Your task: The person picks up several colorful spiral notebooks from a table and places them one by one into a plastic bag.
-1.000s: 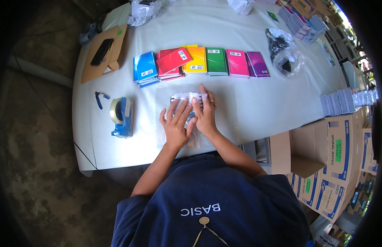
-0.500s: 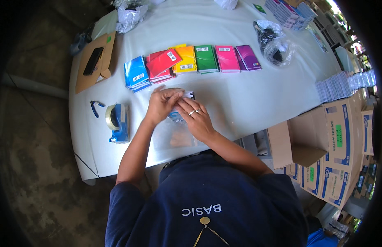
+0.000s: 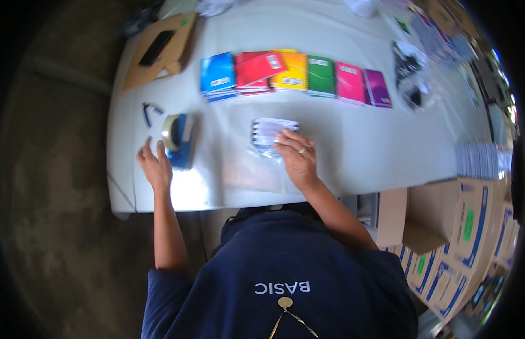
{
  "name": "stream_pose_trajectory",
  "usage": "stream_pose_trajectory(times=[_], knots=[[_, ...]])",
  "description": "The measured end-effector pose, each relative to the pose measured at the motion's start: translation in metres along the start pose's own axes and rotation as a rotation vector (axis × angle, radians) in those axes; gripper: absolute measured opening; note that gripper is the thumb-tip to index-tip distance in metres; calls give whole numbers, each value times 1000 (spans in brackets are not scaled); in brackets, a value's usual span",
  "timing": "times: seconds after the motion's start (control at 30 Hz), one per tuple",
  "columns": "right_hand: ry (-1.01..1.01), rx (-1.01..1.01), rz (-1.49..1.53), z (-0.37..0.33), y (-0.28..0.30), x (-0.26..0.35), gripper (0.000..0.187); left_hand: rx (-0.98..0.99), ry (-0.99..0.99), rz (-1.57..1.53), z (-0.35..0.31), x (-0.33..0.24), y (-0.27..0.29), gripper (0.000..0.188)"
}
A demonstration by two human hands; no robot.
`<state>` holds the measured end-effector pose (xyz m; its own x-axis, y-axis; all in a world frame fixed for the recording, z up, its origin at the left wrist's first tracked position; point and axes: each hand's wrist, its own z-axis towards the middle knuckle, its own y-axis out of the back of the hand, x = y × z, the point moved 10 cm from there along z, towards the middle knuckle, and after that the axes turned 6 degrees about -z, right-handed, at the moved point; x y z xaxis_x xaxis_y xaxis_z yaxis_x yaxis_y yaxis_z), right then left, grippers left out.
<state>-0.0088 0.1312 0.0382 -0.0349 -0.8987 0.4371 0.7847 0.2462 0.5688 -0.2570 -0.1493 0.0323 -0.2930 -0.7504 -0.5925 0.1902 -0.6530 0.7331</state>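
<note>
A small notebook pack (image 3: pixel 266 131), black spiral binding at its left edge, lies on the table in front of me. Clear plastic film (image 3: pixel 268 151) crinkles along its near side. My right hand (image 3: pixel 299 161), a ring on one finger, holds the pack at its right part, fingertips pressed on top. At the left, my left hand (image 3: pixel 155 164) is open, its fingers spread beside the near-left side of a blue tape dispenser (image 3: pixel 184 148). A roll of pale tape (image 3: pixel 171 132) sits in the dispenser. I see no contact between that hand and the roll.
Beyond the pack runs a row of spiral notebooks: blue (image 3: pixel 218 72), red (image 3: pixel 261 69), yellow (image 3: pixel 290 70), green (image 3: pixel 321 75), pink (image 3: pixel 350 83) and purple (image 3: pixel 377 88). Cutters (image 3: pixel 151 113) and cardboard (image 3: pixel 175 42) with a phone (image 3: pixel 156 48) lie left. Cartons (image 3: pixel 466 226) stand right.
My left hand has left the pack and moved left to the tape dispenser, its fingers opening. My right hand stays on the pack. The whole view has shifted.
</note>
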Motion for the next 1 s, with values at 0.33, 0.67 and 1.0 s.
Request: stream_pose_trajectory(times=[0.33, 0.67, 1.0], knots=[[23, 26, 45, 4, -2, 6, 13, 848, 683, -594, -32, 88, -51, 42], [37, -14, 62, 3, 6, 0, 19, -168, 352, -411, -17, 62, 41, 27], [-41, 2, 137, 2, 7, -1, 29, 796, 658, -843, -169, -140, -129, 37]])
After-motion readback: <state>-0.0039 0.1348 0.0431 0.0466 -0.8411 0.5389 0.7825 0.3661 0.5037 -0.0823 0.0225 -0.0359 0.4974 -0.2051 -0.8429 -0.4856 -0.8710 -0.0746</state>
